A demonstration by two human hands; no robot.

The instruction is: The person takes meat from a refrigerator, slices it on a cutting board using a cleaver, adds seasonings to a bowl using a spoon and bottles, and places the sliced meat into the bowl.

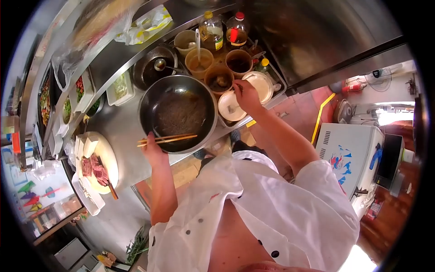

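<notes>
A large dark metal bowl (179, 111) stands on the steel counter, with a brownish layer at its bottom. At its near left rim is my left hand (155, 147), closed around a pair of wooden chopsticks (174, 138) that lie across the bowl's near part. My right hand (244, 96) is over the seasoning tubs, its fingers pinched above a white powder tub (230, 108); whatever is between them is too small to make out. Beside that hand are a second white tub (258, 86) and a brown tub with dark contents (219, 80).
Behind the bowl stands a wok with a ladle (160, 65). Oil bottles (211, 34) are at the tray's back. A round board (108, 158) holds sliced red meat (97, 170) and a knife at the left, near food trays (120, 89). A white fridge (346, 154) is at the right.
</notes>
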